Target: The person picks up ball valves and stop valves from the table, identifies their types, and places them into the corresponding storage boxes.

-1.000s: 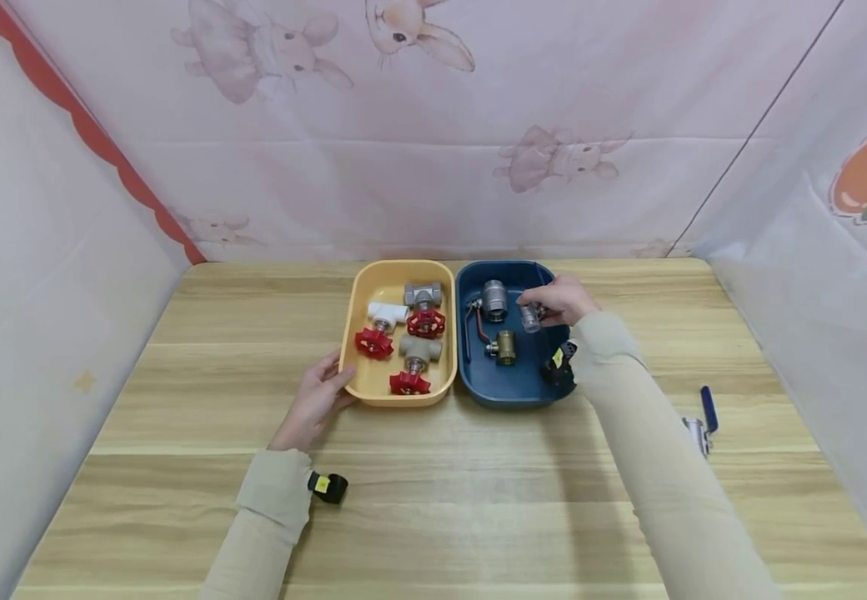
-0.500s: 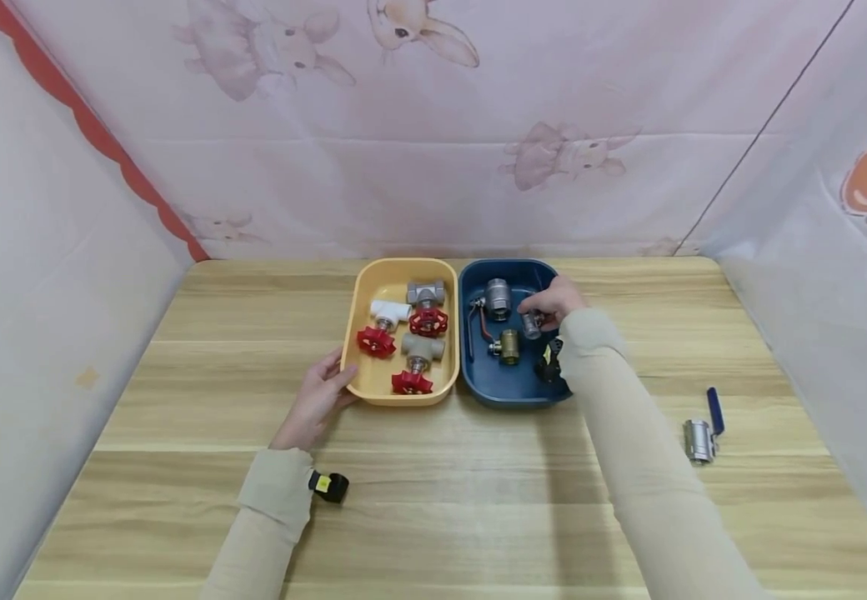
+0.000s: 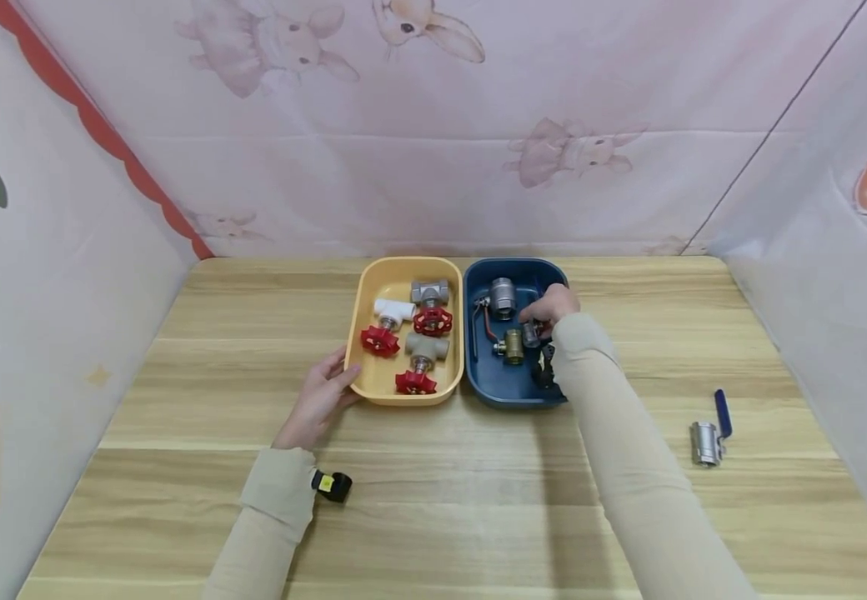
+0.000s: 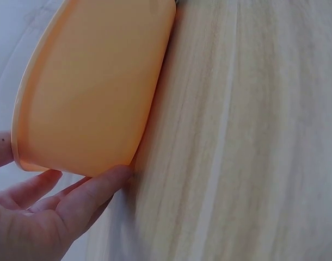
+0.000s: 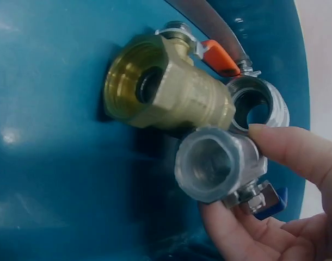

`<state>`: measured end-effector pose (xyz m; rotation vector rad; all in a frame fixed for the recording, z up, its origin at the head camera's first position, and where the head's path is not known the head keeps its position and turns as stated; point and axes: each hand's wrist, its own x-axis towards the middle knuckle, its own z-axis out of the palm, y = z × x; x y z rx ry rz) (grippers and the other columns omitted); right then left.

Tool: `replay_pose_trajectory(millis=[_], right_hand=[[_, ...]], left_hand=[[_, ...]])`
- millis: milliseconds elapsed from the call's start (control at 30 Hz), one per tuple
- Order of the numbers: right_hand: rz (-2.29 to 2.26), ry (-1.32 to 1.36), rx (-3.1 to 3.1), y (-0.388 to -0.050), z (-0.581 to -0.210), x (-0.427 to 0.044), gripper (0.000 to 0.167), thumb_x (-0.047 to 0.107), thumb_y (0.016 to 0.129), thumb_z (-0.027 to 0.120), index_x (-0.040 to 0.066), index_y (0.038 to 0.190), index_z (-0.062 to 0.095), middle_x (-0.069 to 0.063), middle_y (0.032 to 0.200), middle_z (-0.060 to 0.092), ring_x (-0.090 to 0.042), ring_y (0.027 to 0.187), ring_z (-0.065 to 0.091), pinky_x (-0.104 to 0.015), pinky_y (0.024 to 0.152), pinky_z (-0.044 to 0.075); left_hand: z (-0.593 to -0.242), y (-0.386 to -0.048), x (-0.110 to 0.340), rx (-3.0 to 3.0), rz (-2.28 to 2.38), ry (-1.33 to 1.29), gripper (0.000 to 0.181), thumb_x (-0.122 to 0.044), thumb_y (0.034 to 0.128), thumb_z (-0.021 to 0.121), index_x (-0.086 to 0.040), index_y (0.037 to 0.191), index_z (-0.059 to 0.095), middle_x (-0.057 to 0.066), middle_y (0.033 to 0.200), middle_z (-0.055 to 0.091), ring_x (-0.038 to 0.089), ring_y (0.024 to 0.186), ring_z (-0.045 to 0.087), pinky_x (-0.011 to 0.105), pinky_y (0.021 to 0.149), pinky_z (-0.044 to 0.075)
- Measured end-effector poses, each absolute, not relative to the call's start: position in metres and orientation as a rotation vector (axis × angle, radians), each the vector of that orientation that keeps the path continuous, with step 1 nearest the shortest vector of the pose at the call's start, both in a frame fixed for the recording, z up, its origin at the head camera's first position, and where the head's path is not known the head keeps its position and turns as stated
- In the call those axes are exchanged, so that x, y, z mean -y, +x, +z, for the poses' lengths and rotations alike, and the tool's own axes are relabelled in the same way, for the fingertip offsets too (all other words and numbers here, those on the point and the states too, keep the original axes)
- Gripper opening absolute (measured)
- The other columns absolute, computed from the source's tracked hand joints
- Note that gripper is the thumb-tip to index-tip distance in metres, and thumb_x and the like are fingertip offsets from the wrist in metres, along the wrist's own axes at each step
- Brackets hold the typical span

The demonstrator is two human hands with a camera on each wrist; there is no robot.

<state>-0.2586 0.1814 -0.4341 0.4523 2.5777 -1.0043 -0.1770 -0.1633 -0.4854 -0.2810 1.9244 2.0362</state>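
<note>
My right hand (image 3: 552, 305) is inside the blue tray (image 3: 512, 392), pinching a small silver ball valve (image 5: 215, 163) with a blue handle between thumb and fingers. Beside it in the tray lie a brass ball valve (image 5: 171, 89) with an orange-red lever and a larger silver ball valve (image 3: 503, 297). At the near left corner of the yellow tray (image 3: 411, 400), my left hand (image 3: 318, 398) holds the wall, thumb at the rim and fingers outside. That tray contains a white valve (image 3: 394, 311) and two grey ones (image 3: 426, 347) (image 3: 430, 292), all with red handwheels.
Another silver ball valve (image 3: 706, 443) with a blue lever lies on the wooden table (image 3: 463, 508), right of my right forearm. The trays stand side by side near the table's back edge, before a printed cloth wall (image 3: 403, 183).
My right hand has lowered the small ball valve further into the blue tray, near the brass valve. My left hand stays on the yellow tray. The view has shifted slightly.
</note>
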Motion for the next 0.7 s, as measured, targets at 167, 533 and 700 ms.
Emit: replay_pose_trajectory(millis=[167, 533, 700], right_hand=[[-0.946, 0.409, -2.586, -0.2613, -0.4378, -0.1829, 0.026, 0.012, 0.079, 0.068, -0.008, 0.093, 0.059, -0.012, 0.071, 0.056, -0.017, 0.048, 0.055, -0.026, 0.047, 0.054], [-0.847, 0.405, -2.598, -0.2650, -0.4427, -0.1819, 0.020, 0.011, 0.081, 0.067, -0.006, 0.087, 0.058, -0.012, 0.068, 0.055, -0.015, 0.045, 0.056, -0.023, 0.044, 0.052], [-0.861, 0.394, -2.582, -0.2676, -0.4436, -0.1824, 0.018, 0.007, 0.084, 0.060, -0.007, 0.094, 0.056, -0.016, 0.080, 0.055, -0.015, 0.046, 0.054, -0.023, 0.044, 0.052]], left_hand=[[-0.4845, -0.1778, 0.1632, -1.920, 2.027, -0.291, 0.055, -0.007, 0.0957, 0.044, -0.007, 0.145, 0.019, 0.021, 0.143, 0.028, 0.034, 0.124, 0.039, 0.040, 0.097, 0.043], [-0.4837, -0.1782, 0.1625, -1.917, 2.026, -0.267, 0.055, -0.005, 0.0958, 0.043, -0.006, 0.145, 0.018, 0.022, 0.143, 0.027, 0.036, 0.124, 0.038, 0.041, 0.096, 0.043], [-0.4833, -0.1788, 0.1623, -1.917, 2.031, -0.268, 0.055, -0.005, 0.0960, 0.042, -0.005, 0.145, 0.018, 0.022, 0.143, 0.027, 0.035, 0.124, 0.038, 0.042, 0.096, 0.043]])
